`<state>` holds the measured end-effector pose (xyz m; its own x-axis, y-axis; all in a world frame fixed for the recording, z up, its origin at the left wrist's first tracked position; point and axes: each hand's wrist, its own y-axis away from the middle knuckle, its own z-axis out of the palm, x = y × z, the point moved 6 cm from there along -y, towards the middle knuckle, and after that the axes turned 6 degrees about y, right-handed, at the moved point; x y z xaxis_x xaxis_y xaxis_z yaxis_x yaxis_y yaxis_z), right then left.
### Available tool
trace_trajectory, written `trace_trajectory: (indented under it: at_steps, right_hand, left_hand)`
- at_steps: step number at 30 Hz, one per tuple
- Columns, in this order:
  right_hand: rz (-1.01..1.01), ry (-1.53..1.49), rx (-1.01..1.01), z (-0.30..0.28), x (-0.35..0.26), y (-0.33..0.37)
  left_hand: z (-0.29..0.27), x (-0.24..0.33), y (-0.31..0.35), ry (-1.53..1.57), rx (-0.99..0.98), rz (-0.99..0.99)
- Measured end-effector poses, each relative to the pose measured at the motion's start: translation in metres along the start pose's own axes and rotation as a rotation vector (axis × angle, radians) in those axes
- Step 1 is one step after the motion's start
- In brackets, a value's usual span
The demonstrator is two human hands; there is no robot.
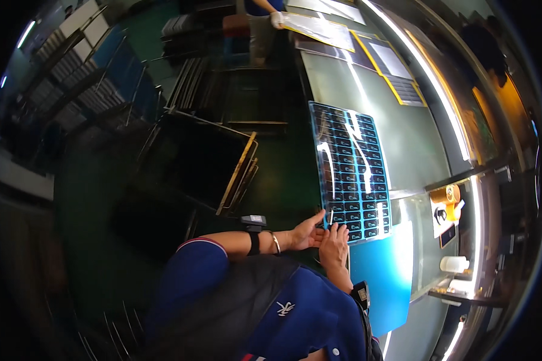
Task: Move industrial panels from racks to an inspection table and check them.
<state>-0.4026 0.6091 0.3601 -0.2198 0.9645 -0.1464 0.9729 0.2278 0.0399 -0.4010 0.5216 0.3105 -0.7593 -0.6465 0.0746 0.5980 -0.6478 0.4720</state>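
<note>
A glossy sheet (pixel 360 162) printed with rows of small black panels on blue lies along the left edge of the bench. My left hand (pixel 308 234) is at its near left corner, thumb against the edge and fingers below, seemingly gripping it. Right beside it, my right hand (pixel 333 248) rests with fingers stretched over the sheet's near edge. The two hands nearly touch. A plain blue sheet (pixel 382 280) lies on the bench just nearer to me, to the right of my right forearm.
Across the bench's far end a co-worker's gloved hand (pixel 277 20) touches a pale sheet (pixel 322 31). A yellow-edged frame (pixel 412 93) lies nearby. On the right shelf are an orange tape roll (pixel 444 194) and a white bottle (pixel 454 264). Dark rack panels (pixel 199 159) stand left.
</note>
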Motion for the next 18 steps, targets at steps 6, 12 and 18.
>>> trace_trajectory:
  at_steps: [6, 12, 18]
  right_hand:
    - [0.085, -0.051, -0.007, -0.022, 0.017, -0.011]
    - [-0.034, -0.584, 0.194, -0.104, 0.023, -0.043]
    - [-0.131, -0.521, -0.038, -0.103, 0.018, -0.070]
  left_hand:
    - [0.008, 0.012, 0.003, -0.068, -0.035, 0.089]
    - [-0.004, 0.146, -0.012, -0.234, 0.110, 0.489]
    - [0.001, 0.200, -0.007, -0.579, 0.185, 0.543]
